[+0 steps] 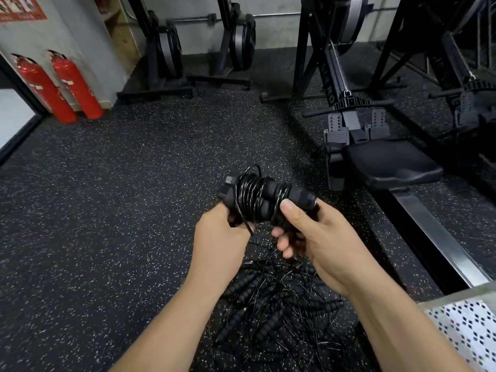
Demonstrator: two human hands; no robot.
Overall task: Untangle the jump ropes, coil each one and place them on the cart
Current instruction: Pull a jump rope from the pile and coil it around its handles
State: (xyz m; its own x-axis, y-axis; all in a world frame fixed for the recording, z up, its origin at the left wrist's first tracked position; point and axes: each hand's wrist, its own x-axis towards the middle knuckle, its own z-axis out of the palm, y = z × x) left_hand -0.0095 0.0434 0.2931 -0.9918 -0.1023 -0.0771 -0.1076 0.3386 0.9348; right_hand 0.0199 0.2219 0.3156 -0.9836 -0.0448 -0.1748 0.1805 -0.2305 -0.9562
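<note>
**Rope bundle gripped in both hands over the floor tangle**

You hold one coiled jump rope (pixel 259 197) out in front of you at mid-frame. Its two black foam handles lie side by side, and the thin glossy cord is wound round them in several tight turns. Your left hand (pixel 222 237) is clamped on the left end of the bundle, fingers curled under it and out of sight, and a loose tail of cord runs down past the thumb side. Your right hand (pixel 316 234) grips the right end, with the thumb pressing on top of the foam and the fingers curled underneath. The two hands are close together but do not touch each other.

Directly below your hands, the other jump ropes (pixel 273 315) lie in a tangled heap on the speckled rubber floor (pixel 134 197), black ribbed handles crossing over loops of thin cord. You cannot tell how many ropes the heap holds. A perforated metal panel (pixel 467 328) shows at the lower right corner, just beside your right forearm; whether it is the cart is unclear. A rowing machine (pixel 386 165) stands to your right, and two red fire extinguishers (pixel 75 87) lean at the wall far left
</note>
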